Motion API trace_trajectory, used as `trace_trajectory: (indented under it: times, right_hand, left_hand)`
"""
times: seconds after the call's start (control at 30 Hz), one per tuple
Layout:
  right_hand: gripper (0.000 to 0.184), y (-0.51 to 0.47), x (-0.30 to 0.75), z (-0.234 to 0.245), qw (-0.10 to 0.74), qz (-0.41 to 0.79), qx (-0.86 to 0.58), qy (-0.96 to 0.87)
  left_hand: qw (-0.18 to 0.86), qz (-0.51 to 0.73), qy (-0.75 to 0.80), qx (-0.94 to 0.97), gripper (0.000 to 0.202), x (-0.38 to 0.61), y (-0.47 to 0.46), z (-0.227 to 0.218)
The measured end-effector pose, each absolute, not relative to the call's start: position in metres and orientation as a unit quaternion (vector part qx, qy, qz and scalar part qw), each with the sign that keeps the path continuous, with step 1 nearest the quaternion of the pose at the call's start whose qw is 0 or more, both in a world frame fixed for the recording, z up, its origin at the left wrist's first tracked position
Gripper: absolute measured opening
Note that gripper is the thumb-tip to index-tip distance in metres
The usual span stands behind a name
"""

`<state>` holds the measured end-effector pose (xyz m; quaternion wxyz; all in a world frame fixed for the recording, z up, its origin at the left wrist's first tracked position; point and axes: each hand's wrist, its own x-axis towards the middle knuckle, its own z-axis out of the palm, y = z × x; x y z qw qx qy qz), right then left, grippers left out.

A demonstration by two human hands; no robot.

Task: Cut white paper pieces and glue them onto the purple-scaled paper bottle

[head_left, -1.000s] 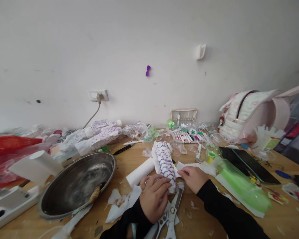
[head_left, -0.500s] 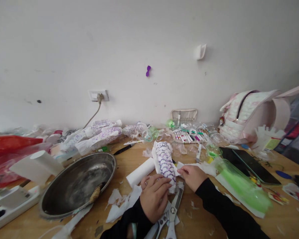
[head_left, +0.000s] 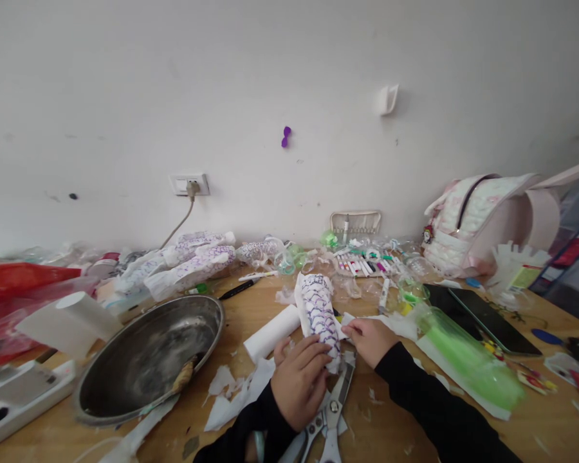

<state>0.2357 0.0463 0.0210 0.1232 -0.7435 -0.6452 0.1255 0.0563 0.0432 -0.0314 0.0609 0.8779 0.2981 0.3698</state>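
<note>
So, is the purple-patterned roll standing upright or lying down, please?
Lying down: the purple-patterned roll rests lengthwise on the table, left hand gripping its near end, right hand pinching paper beside it.

No readable text, labels, brands or nos. anywhere on the cluttered desk.

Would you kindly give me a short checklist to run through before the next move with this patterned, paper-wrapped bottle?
1. Left hand grip on patterned bottle: fingers over its near end, ok.
2. Right hand grip on paper flap: pinched beside the bottle, ok.
3. Scissors close by: lying just below both hands, ok.
4. Flap stuck to the bottle: cannot tell.
5. Table near the hands free of paper scraps: not ok, torn bits lie left of the left hand.
</note>
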Motion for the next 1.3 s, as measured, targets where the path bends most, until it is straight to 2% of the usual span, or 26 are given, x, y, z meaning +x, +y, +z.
trace_trajectory:
  times: [1.3]
  right_hand:
    - [0.030, 0.0482, 0.2371, 0.0223, 0.094, 0.124, -0.739, -0.655]
  left_hand:
    - [0.079, 0.358, 0.297, 0.882, 0.027, 0.0568, 0.0430, -0.0306]
